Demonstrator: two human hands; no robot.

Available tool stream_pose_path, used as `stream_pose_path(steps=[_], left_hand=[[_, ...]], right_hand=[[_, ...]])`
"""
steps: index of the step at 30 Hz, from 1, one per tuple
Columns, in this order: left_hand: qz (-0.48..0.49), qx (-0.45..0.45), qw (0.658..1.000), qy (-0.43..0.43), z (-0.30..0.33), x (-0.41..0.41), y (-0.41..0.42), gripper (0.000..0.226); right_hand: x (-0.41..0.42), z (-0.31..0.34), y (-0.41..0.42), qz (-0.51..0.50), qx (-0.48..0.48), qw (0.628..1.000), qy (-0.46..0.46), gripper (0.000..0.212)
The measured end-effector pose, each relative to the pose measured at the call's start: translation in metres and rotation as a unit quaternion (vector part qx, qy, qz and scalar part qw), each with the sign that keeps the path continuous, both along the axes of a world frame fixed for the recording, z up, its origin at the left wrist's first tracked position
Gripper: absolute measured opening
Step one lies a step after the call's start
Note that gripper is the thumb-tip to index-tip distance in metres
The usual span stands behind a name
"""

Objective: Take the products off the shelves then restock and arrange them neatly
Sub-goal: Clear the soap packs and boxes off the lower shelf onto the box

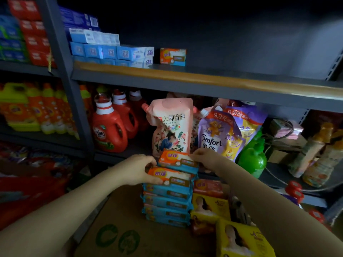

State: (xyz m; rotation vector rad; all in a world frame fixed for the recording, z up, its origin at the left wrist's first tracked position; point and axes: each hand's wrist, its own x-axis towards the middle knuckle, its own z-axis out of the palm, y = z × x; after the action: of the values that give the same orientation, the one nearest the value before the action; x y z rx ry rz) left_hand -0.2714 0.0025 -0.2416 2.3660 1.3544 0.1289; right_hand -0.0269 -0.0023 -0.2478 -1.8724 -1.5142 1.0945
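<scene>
Orange-and-blue wrapped soap packs (168,193) are stacked in a column on a brown cardboard box (115,229) that stands in front of the dark grey metal shelves (185,78). The top pack of the stack (178,161) is held at its right end by the right hand (203,156), whose fingers are curled onto the wrapper, and it sits slightly askew on the pack below. That second pack (169,176) is gripped at its left end by the left hand (141,168), with the thumb under its front edge and the fingers bent over the top. One matching pack (173,56) already stands alone on the upper shelf, beside a row of pale blue cartons (111,52); most of that shelf is seen bare.

The step in hand is judged to be the lifting of the upper packs for restocking. It is best done if the two packs are squared to each other first and then pressed together from both ends, so that the slippery wrappers are not allowed to slide apart. The column below should be left undisturbed, since it looks a little uneven, and the yellow boxes (210,206) lie just beside it. The pink floral refill pouch (171,127) stands close behind the hands and could be tipped if the packs are raised carelessly. On the shelf, the packs are best set flush against the lone pack, labels forward.
</scene>
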Motion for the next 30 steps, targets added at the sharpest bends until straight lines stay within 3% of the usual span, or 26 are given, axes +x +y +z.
stream_pose_path(steps=[5, 8, 10, 13, 17, 22, 25, 30], left_hand=[[-0.020, 0.069, 0.997, -0.010, 0.021, 0.006, 0.020, 0.039], [-0.039, 0.179, 0.981, -0.062, 0.048, 0.007, 0.040, 0.026], [-0.069, 0.321, 0.937, -0.118, 0.076, 0.004, 0.054, 0.026], [-0.112, 0.516, 0.835, -0.154, 0.124, -0.007, 0.080, 0.033], [-0.143, 0.631, 0.754, -0.112, 0.185, -0.028, 0.135, 0.032], [-0.147, 0.648, 0.747, -0.002, 0.216, -0.050, 0.203, 0.044], [-0.149, 0.635, 0.758, -0.017, 0.208, -0.059, 0.231, 0.059], [-0.120, 0.650, 0.746, -0.084, 0.193, -0.057, 0.242, 0.046]], right_hand=[[-0.004, 0.013, 0.010, 0.112, 0.024, 0.966, -0.230, 0.030], [-0.008, 0.035, 0.015, 0.098, 0.075, 0.943, -0.308, 0.032], [-0.016, 0.061, 0.014, 0.070, 0.162, 0.944, -0.279, 0.029], [-0.040, 0.109, 0.008, 0.088, 0.265, 0.947, -0.160, 0.017], [-0.073, 0.152, 0.020, 0.069, 0.376, 0.915, -0.131, 0.014], [-0.090, 0.196, 0.073, -0.046, 0.471, 0.852, -0.221, 0.014], [-0.092, 0.219, 0.116, -0.077, 0.470, 0.820, -0.318, 0.014], [-0.083, 0.234, 0.199, -0.056, 0.345, 0.843, -0.409, 0.024]])
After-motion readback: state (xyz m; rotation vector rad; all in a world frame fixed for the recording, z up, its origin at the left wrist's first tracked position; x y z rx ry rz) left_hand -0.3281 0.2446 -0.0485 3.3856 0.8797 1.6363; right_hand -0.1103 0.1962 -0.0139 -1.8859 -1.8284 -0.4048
